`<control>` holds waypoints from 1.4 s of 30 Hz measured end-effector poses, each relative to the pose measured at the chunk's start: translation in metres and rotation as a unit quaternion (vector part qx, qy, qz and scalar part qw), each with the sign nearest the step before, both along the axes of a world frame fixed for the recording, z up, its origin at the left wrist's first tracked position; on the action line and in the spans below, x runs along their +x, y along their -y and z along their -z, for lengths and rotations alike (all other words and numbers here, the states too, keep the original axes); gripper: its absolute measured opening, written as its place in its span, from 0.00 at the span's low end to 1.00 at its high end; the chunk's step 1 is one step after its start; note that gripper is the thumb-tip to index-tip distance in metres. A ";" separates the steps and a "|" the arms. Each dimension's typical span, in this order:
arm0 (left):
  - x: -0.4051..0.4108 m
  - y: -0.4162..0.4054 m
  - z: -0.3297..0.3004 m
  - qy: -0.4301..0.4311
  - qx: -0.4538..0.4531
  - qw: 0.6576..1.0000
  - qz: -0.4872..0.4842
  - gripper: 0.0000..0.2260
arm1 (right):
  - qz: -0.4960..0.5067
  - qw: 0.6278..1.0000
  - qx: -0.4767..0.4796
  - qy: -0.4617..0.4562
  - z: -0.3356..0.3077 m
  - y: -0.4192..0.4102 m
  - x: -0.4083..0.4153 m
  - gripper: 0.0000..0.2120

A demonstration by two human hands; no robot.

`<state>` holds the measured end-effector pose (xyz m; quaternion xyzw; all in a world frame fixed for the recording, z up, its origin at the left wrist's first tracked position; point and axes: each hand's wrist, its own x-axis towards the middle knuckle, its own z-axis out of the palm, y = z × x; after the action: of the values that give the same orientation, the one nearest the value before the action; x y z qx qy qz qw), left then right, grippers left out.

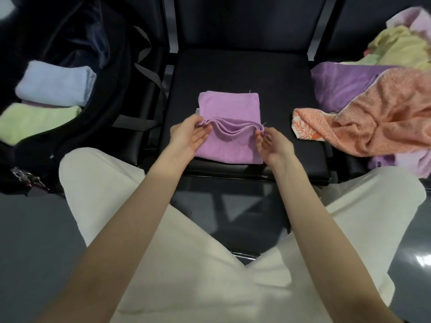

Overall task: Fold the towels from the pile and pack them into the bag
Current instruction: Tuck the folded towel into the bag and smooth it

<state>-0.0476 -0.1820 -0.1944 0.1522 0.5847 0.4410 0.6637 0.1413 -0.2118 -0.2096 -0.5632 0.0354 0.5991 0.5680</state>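
Observation:
A lilac towel [229, 106] lies partly folded on the black seat [275, 78] in front of me. My left hand [187, 137] pinches the left corner of its layered folded edge. My right hand [271, 145] pinches the right corner of the same edge, which sags in several layers between the two hands. The open black bag [98, 108] sits at the left, with a folded light blue towel [56, 83] and a folded pale green towel [35, 122] inside. The pile of unfolded towels lies at the right, with an orange patterned towel [382, 115] on top.
In the pile, a purple towel [340, 85], a yellow towel [396, 47] and a pink one [410, 22] lie behind the orange towel. Grey bag straps [149, 73] hang beside the seat. My legs in cream trousers [186, 252] fill the foreground above a grey floor.

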 end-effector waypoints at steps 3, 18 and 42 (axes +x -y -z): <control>0.010 -0.009 0.014 -0.077 0.001 0.997 0.016 0.03 | 0.021 0.998 -0.032 0.048 0.006 -0.012 -0.007 0.14; -0.031 0.016 0.064 -0.609 0.385 0.558 0.411 0.17 | -0.480 0.465 0.123 0.734 0.048 0.021 0.020 0.23; -0.005 -0.019 0.036 -0.297 0.153 0.934 0.127 0.25 | -0.181 0.937 0.037 0.297 0.010 -0.016 0.028 0.10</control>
<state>-0.0525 -0.1628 -0.2304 0.4492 0.6563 0.3719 0.4787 0.1695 -0.1959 -0.2201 -0.6909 -0.2597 0.4978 0.4555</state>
